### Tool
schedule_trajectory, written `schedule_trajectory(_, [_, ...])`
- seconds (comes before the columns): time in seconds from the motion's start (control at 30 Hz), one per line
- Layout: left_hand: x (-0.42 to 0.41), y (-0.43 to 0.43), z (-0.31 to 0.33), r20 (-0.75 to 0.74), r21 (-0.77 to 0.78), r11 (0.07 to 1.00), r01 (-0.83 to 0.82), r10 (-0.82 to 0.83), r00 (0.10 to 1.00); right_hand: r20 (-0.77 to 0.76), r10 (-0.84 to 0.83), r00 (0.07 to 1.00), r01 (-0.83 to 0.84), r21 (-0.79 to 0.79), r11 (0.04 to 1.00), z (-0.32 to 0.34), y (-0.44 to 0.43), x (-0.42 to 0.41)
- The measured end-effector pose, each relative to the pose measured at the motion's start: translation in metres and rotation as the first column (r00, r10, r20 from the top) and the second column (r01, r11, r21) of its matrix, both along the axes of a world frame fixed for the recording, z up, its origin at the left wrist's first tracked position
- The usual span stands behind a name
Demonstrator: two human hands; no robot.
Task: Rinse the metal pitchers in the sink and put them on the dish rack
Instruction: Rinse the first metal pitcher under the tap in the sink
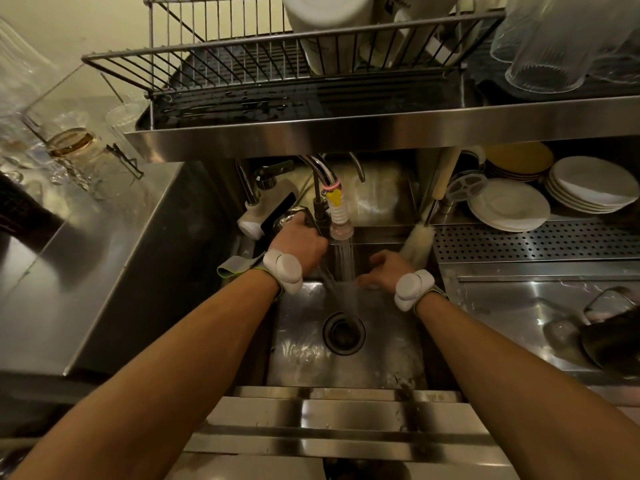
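Head view, sink station. The only candidate for a metal pitcher point(609, 327) that I can make out lies on its side at the right edge of the frame, on the steel desk point(512, 317) beside the sink point(304, 358). It is dark and partly cropped, so I name it with reserve. It is well apart from both hands and neither touches it.

The right hand point(386, 268), at centre frame, is the nearer of the two. It is spread open and empty, fingers reaching into the water stream point(344, 258) that falls from the tap nozzle point(341, 226) toward the drain point(344, 332). The left hand point(301, 242), just left of the stream, is closed around a shiny metal part at the foot of the tap, which I take for the tap lever point(298, 213). I cannot rule out a small vessel there.

The dish rack point(221, 69), across the top of the frame, holds white containers point(329, 26) at its right end. Its left half is bare wire, and I see no metal pitcher on it.

My judgement is that the task is at its opening. The water is running, nothing is being rinsed, and nothing has been racked. The pitcher must be fetched from the right, rinsed, then lifted to the rack.
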State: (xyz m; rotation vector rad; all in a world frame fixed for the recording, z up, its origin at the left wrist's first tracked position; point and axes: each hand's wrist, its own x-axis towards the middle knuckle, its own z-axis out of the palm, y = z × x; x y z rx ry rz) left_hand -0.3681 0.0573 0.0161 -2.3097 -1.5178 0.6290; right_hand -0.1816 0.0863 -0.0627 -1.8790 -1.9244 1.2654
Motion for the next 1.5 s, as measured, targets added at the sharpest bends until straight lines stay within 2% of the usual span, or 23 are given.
schedule_trajectory(0.17, [0.003,0.004,-0.007,-0.008,0.008,1.000,0.011,-0.011,1.000,0.007,0.017,1.000,-0.017,0.007,1.000,-0.002,-0.002,0.000])
schedule_trajectory(0.23, [0.006,0.005,-0.011,0.095,0.008,0.999,-0.047,0.046,0.994,0.007,0.018,1.000,-0.018,0.000,1.000,-0.004,-0.003,0.002])
schedule_trajectory(0.3, [0.006,0.008,-0.015,0.307,-0.029,0.983,-0.180,0.180,0.935,-0.010,0.005,1.000,-0.006,-0.017,1.000,-0.007,-0.004,0.006])
schedule_trajectory(0.33, [0.005,0.009,-0.017,0.422,-0.089,0.963,-0.253,0.267,0.866,-0.021,0.007,1.000,-0.007,-0.022,1.000,-0.008,-0.005,0.008])
schedule_trajectory(0.4, [0.003,0.011,-0.022,0.602,-0.284,0.893,-0.349,0.450,0.660,-0.060,0.001,0.998,-0.002,-0.026,1.000,-0.010,-0.007,0.011])
schedule_trajectory(0.47, [0.001,0.014,-0.030,0.681,-0.478,0.805,-0.352,0.592,0.430,-0.127,-0.016,0.992,0.011,-0.043,0.999,-0.011,-0.008,0.012])
schedule_trajectory(0.53, [0.001,0.012,-0.038,0.697,-0.607,0.730,-0.315,0.679,0.230,-0.207,-0.035,0.978,0.027,-0.041,0.999,-0.010,-0.010,0.008])
schedule_trajectory(0.63, [0.003,0.008,-0.050,0.657,-0.749,0.639,-0.176,0.750,-0.076,-0.288,-0.047,0.957,0.053,0.011,0.999,-0.014,-0.008,-0.002])
schedule_trajectory(0.7, [0.001,0.005,-0.050,0.606,-0.795,0.595,-0.116,0.778,-0.165,-0.345,-0.091,0.934,0.107,0.028,0.994,-0.012,-0.007,-0.012])
schedule_trajectory(0.77, [-0.004,0.002,-0.048,0.578,-0.816,0.566,-0.117,0.796,-0.180,-0.363,-0.101,0.926,0.129,0.054,0.990,-0.010,-0.007,-0.021])
schedule_trajectory(0.9, [-0.028,-0.003,-0.047,0.614,-0.780,0.585,-0.223,0.784,-0.090,-0.282,0.012,0.959,-0.004,0.029,1.000,-0.012,-0.012,-0.027])
schedule_trajectory(0.93, [-0.036,-0.004,-0.048,0.638,-0.751,0.603,-0.269,0.768,-0.061,-0.270,-0.004,0.963,0.013,0.031,0.999,-0.015,-0.013,-0.028])
schedule_trajectory(1.03, [-0.048,-0.007,-0.053,0.647,-0.670,0.645,-0.368,0.750,0.138,-0.298,-0.185,0.937,0.209,0.052,0.976,-0.017,-0.016,-0.031])
schedule_trajectory(1.07, [-0.051,-0.008,-0.056,0.628,-0.665,0.644,-0.379,0.756,0.184,-0.294,-0.175,0.940,0.200,0.056,0.978,-0.017,-0.016,-0.034])
schedule_trajectory(1.13, [-0.052,-0.008,-0.060,0.580,-0.678,0.619,-0.396,0.782,0.230,-0.258,-0.060,0.964,0.069,0.026,0.997,-0.017,-0.014,-0.038])
schedule_trajectory(1.2, [-0.051,-0.008,-0.062,0.569,-0.685,0.613,-0.394,0.788,0.236,-0.237,-0.045,0.971,0.051,0.020,0.998,-0.016,-0.015,-0.037])
schedule_trajectory(1.3, [-0.051,-0.010,-0.061,0.584,-0.677,0.617,-0.402,0.782,0.218,-0.264,-0.184,0.947,0.204,0.050,0.978,-0.015,-0.013,-0.034])
schedule_trajectory(1.37, [-0.049,-0.008,-0.062,0.592,-0.675,0.626,-0.390,0.775,0.220,-0.259,-0.120,0.958,0.137,0.046,0.990,-0.011,-0.013,-0.034])
schedule_trajectory(1.43, [-0.046,-0.007,-0.060,0.596,-0.714,0.615,-0.335,0.785,0.170,-0.245,-0.069,0.967,0.078,0.029,0.996,-0.011,-0.016,-0.036])
schedule_trajectory(1.5, [-0.038,-0.008,-0.057,0.614,-0.752,0.618,-0.231,0.783,0.094,-0.278,-0.128,0.952,0.140,0.021,0.990,-0.014,-0.021,-0.037])
